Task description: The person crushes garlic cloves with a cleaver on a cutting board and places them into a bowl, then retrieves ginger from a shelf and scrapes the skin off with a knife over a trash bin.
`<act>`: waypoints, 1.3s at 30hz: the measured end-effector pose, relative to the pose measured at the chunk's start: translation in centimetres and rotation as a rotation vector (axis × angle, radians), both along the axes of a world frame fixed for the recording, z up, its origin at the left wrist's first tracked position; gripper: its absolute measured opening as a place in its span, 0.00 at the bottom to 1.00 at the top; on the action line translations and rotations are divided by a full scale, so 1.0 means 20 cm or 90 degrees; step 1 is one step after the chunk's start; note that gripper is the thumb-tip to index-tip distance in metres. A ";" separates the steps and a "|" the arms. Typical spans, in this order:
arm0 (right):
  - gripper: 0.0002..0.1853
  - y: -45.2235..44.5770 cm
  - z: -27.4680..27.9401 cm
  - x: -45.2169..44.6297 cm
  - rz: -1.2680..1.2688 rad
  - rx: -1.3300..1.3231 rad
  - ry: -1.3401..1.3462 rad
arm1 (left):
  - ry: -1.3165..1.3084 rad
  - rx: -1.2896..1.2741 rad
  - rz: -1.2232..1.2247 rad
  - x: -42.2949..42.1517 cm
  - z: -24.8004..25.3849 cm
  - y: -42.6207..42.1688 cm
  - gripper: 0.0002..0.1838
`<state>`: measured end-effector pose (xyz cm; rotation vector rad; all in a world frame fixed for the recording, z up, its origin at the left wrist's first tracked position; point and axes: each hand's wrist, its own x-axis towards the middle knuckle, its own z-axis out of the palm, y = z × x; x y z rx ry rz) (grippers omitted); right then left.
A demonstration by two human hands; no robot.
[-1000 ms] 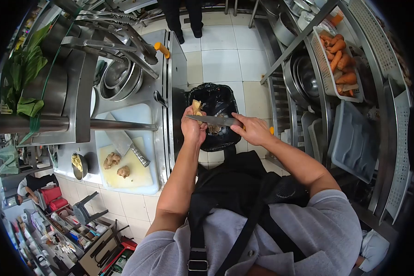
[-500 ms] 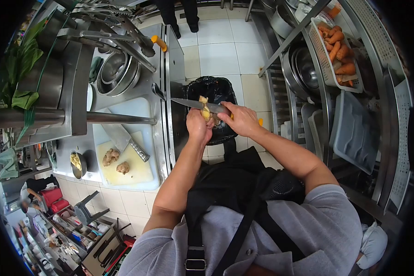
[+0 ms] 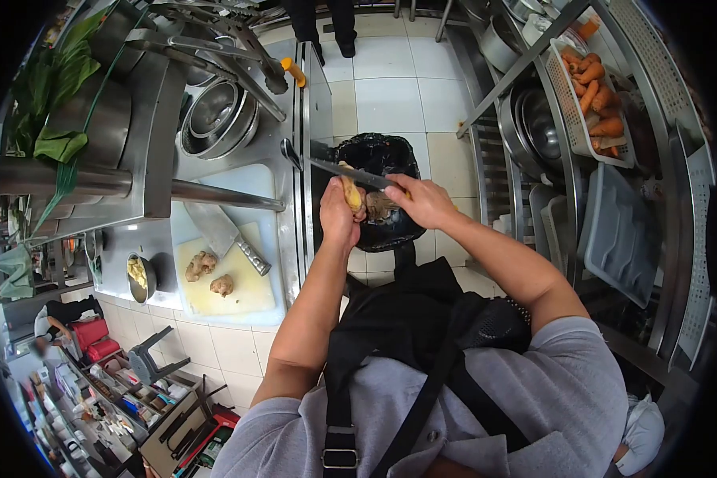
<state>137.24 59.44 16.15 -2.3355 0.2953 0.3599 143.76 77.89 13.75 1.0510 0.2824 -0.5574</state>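
Note:
My left hand [image 3: 342, 213] is closed around a partly peeled piece of ginger [image 3: 351, 192], its flesh pale yellow. In my right hand [image 3: 424, 201] is a knife [image 3: 358, 175], its blade pointing left and lying against the upper part of the ginger. Both hands are over a bin lined with a black bag [image 3: 398, 231], where brownish peelings [image 3: 382, 207] show. To the left, two unpeeled ginger pieces [image 3: 201, 266] rest on a yellowish cutting board [image 3: 239, 295] beside a cleaver [image 3: 229, 239]. A small metal bowl [image 3: 141, 280] holds peeled yellow pieces.
Nested metal bowls [image 3: 215, 119] stand on the steel counter [image 3: 295, 263] at left, below an overhead rail [image 3: 231, 195]. On the right, a rack carries a basket of carrots [image 3: 601, 103] and a grey plastic tray [image 3: 621, 239]. Another person's legs [image 3: 319, 24] are at the top.
The knife blade has turned to a steeper slant and moved along the ginger. My left hand has tilted the ginger slightly. The whole view has shifted a little to the right.

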 end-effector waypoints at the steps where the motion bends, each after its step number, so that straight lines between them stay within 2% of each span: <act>1: 0.37 0.01 0.01 -0.02 0.021 -0.016 -0.021 | 0.014 -0.010 0.000 0.01 -0.02 0.01 0.18; 3: 0.37 0.02 0.04 -0.03 0.060 -0.049 -0.041 | 0.022 -0.015 0.023 0.01 0.01 0.00 0.14; 10: 0.36 0.03 0.02 0.05 0.021 -0.075 -0.015 | 0.008 0.011 -0.024 0.00 -0.04 -0.02 0.13; 12: 0.35 0.03 -0.01 0.05 -0.019 -0.069 -0.008 | 0.003 0.013 -0.014 -0.02 -0.03 -0.03 0.14; 14: 0.35 -0.02 -0.09 0.11 -0.053 -0.064 0.023 | -0.034 0.098 -0.091 -0.10 0.03 -0.07 0.19; 16: 0.34 -0.03 -0.15 0.13 -0.088 -0.059 0.049 | -0.021 0.071 -0.130 -0.11 0.02 -0.08 0.22; 18: 0.34 -0.03 -0.16 0.09 -0.074 -0.007 -0.011 | 0.044 -0.001 -0.063 -0.07 -0.01 -0.07 0.24; 20: 0.33 -0.02 -0.12 0.06 -0.055 0.019 -0.027 | 0.105 -0.033 -0.064 0.00 0.01 -0.01 0.25; 26: 0.30 0.09 0.06 0.00 0.060 0.056 -0.147 | 0.053 -0.122 -0.015 0.03 0.02 -0.06 0.24; 28: 0.30 0.11 0.11 -0.01 0.108 0.009 -0.165 | 0.129 -0.102 0.191 0.02 0.03 -0.12 0.23; 29: 0.29 0.11 0.12 -0.01 0.114 0.005 -0.169 | 0.080 -0.129 0.121 0.01 -0.02 -0.09 0.21; 32: 0.30 0.11 0.13 -0.01 0.090 0.044 -0.180 | 0.075 -0.049 0.128 0.00 0.07 -0.10 0.20; 33: 0.30 0.10 0.12 -0.01 0.089 0.043 -0.180 | 0.074 -0.049 0.127 0.01 0.04 -0.08 0.20; 35: 0.31 0.10 0.10 -0.01 0.073 0.019 -0.217 | -0.015 -0.216 0.007 0.05 -0.08 0.00 0.15; 39: 0.33 0.11 0.09 -0.02 0.047 0.011 -0.288 | 0.005 -0.138 0.117 0.01 0.05 -0.07 0.11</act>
